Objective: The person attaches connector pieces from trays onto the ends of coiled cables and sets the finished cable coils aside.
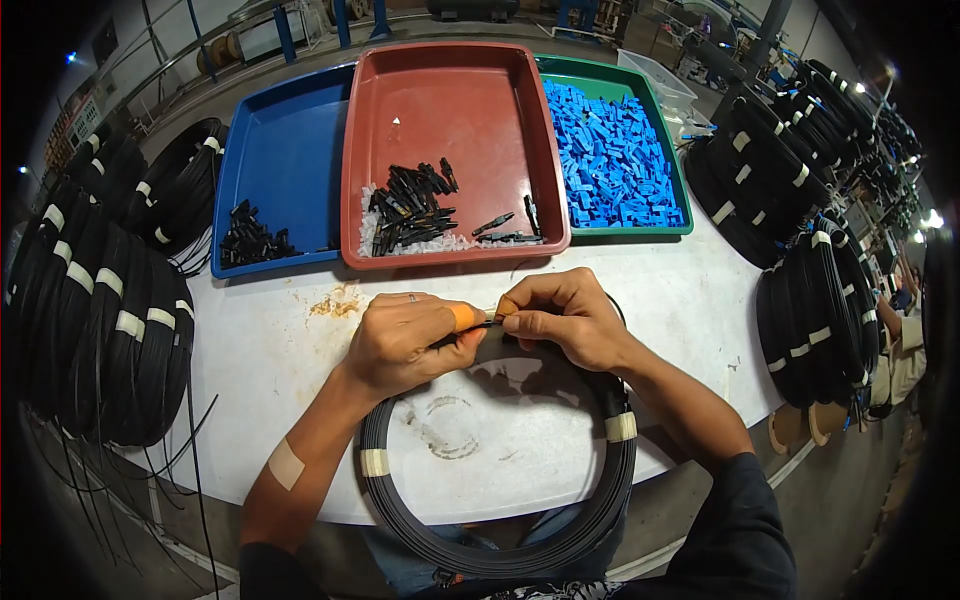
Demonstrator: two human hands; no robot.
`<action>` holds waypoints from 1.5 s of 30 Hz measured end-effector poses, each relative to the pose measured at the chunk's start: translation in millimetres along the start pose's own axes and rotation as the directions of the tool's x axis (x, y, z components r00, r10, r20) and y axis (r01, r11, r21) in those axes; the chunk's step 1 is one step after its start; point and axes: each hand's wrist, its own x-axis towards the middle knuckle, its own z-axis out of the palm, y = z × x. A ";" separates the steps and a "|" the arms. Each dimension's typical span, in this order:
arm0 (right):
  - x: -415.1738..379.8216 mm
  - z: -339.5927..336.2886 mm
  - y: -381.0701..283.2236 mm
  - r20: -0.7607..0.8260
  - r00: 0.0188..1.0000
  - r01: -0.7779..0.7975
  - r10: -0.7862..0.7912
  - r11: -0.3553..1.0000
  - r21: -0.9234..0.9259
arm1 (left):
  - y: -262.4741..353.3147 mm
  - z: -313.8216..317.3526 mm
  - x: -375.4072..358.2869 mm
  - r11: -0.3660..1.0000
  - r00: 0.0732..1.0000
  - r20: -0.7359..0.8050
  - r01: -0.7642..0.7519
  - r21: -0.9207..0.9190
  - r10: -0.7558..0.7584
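Both hands meet above the white table, just below the red tray. My left hand (405, 340), with orange tape on a finger, pinches a thin dark piece (492, 323). From the other side, my right hand (565, 318) closes its thumb and fingertips on the same piece, also with orange tape at a fingertip. The fingers hide most of this piece, so its exact form is unclear. Below the hands lies a coil of black cable (380, 500), bound with pale tape bands (621, 428), reaching over the table's front edge.
A red tray (450, 110) holds black connectors and small whitish pieces. The blue tray (290, 130) on its left has black parts; the green tray (665, 150) on its right holds blue pieces. Black cable coils stand at the left (100, 320) and right (815, 320) of the table (270, 400).
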 end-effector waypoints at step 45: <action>1.9 1.7 20.3 0.048 0.678 0.611 -0.734 0.526 -0.592 | 15.5 4.5 -2.6 0.955 0.971 0.000 0.237 -0.177 -0.241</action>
